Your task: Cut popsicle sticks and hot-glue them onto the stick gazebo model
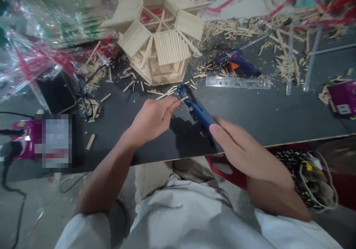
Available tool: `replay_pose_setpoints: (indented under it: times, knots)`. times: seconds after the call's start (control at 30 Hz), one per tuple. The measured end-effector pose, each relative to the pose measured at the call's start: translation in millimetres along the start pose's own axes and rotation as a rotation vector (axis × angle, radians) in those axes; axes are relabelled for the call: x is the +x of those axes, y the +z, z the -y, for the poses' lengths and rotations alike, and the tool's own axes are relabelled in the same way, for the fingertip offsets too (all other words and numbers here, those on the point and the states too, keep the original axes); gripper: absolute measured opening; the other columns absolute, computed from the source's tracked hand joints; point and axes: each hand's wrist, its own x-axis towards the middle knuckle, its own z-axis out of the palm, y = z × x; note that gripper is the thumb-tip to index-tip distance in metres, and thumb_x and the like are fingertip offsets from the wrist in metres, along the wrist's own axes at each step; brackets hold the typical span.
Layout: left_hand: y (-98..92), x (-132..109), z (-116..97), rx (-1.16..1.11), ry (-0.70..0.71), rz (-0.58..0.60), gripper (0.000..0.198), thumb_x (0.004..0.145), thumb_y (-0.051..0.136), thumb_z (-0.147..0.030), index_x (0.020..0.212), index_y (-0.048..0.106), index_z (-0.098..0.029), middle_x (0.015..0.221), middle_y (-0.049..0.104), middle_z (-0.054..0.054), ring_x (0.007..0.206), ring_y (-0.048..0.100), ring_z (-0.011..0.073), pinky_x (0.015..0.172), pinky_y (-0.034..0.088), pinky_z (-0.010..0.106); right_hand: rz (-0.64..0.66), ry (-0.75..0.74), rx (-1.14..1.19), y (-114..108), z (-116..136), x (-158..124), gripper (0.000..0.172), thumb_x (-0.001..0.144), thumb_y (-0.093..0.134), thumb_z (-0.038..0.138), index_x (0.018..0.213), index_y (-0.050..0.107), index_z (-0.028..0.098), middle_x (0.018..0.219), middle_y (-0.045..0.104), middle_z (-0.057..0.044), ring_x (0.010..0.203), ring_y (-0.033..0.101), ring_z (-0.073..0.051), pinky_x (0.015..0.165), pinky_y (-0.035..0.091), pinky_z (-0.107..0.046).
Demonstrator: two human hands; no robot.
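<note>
Your left hand [155, 117] pinches a thin wooden stick [184, 98] between the thumb and fingers, while your right hand [239, 145] is closed around the handles of a blue hand tool [201, 112], over the near part of the tabletop [155, 149]. The stick points right and slightly far, crosswise to the tool, whose long axis runs from near right to far left. Its free end is at the tool's head, close to your left hand, but I cannot tell if the jaws touch it.
</note>
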Motion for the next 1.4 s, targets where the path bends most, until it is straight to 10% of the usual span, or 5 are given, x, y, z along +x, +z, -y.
replay_pose_setpoints:
  times: [0.53, 1.1, 1.4]
  knots:
    - [0.7, -2, -2, 0.200, 0.032, 0.010, 0.033, 0.106, 0.038, -0.029, 0.100, 0.068, -0.018, 0.077, 0.069, 0.004, 0.067, 0.065, 0.0162, 0.064, 0.041, 0.024, -0.074, -0.001, 0.015, 20, 7, -4, 0.031, 0.109, 0.038, 0.043, 0.100, 0.060, 0.023, 0.098, 0.067, -0.008, 0.103, 0.066, -0.025, 0.097, 0.053, -0.044]
    - [-0.5, -2, -3, 0.173, 0.023, 0.035, 0.030, 0.105, 0.038, -0.028, 0.096, 0.064, -0.019, 0.069, 0.062, 0.003, 0.060, 0.059, 0.0162, 0.061, 0.037, 0.027, -0.063, 0.002, -0.028, 25, 8, -4, 0.041, 0.110, 0.037, 0.044, 0.134, 0.061, 0.021, 0.123, 0.069, -0.012, 0.109, 0.065, -0.026, 0.098, 0.052, -0.044]
    - [-1.2, -2, -3, 0.237, -0.001, 0.084, 0.030, 0.105, 0.037, -0.026, 0.099, 0.065, -0.018, 0.071, 0.065, 0.004, 0.061, 0.061, 0.0176, 0.060, 0.037, 0.027, -0.088, -0.026, -0.073, 27, 10, -2, 0.030, 0.109, 0.038, 0.042, 0.095, 0.057, 0.023, 0.110, 0.070, -0.010, 0.102, 0.066, -0.024, 0.091, 0.055, -0.042]
